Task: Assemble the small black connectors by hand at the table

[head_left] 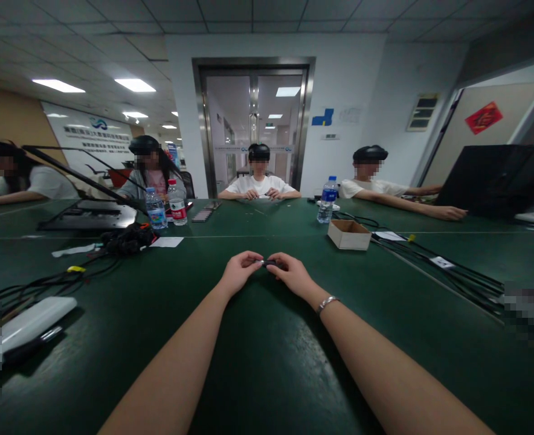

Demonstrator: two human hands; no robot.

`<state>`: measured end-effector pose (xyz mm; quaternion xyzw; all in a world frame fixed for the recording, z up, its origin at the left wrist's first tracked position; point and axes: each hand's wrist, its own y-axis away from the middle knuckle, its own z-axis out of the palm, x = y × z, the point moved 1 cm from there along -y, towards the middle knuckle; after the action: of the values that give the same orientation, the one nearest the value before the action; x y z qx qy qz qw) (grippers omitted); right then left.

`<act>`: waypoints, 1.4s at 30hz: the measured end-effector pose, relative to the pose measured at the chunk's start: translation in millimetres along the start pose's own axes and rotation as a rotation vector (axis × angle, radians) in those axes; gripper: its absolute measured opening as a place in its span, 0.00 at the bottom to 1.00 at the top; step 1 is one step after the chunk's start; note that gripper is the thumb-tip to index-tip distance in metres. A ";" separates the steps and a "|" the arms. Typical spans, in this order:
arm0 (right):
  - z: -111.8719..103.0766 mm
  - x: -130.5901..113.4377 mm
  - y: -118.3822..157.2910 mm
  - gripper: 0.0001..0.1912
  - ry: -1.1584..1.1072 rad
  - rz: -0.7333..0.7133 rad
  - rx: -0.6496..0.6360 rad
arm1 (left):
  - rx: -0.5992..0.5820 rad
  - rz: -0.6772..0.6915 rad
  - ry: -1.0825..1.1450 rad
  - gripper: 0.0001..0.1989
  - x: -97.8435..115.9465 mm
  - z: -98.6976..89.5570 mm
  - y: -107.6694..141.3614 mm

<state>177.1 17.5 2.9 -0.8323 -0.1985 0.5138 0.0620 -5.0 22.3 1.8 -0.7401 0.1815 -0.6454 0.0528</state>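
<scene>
Both of my hands meet over the middle of the green table, holding one small dark object between them. It is short and slim, black with a shiny silvery part near its left end; its kind is too small to make out. My left hand pinches the left, silvery end between thumb and fingers. At the other end, my right hand has its thumb and fingers closed on the black part. A silver bracelet is around my right wrist.
An open cardboard box and a water bottle stand ahead to the right. Black cables run along both sides. Two bottles stand by a tangle of black cords at left. Several people wearing headsets sit around the table.
</scene>
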 end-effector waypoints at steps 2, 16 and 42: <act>-0.3 -0.6 0.1 0.15 -0.002 0.004 -0.003 | 0.004 -0.008 0.020 0.12 0.0 -0.3 0.2; -0.1 -0.6 -1.1 0.16 -0.026 0.033 -0.016 | -0.010 -0.068 0.083 0.11 1.2 -0.1 0.7; 0.4 -0.4 1.5 0.16 -0.042 -0.021 0.050 | 0.088 -0.218 -0.040 0.12 14.3 6.2 2.9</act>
<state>177.0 15.9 2.6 -0.8173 -0.1956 0.5355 0.0840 1.9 13.9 13.3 -0.7651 0.0707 -0.6398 0.0183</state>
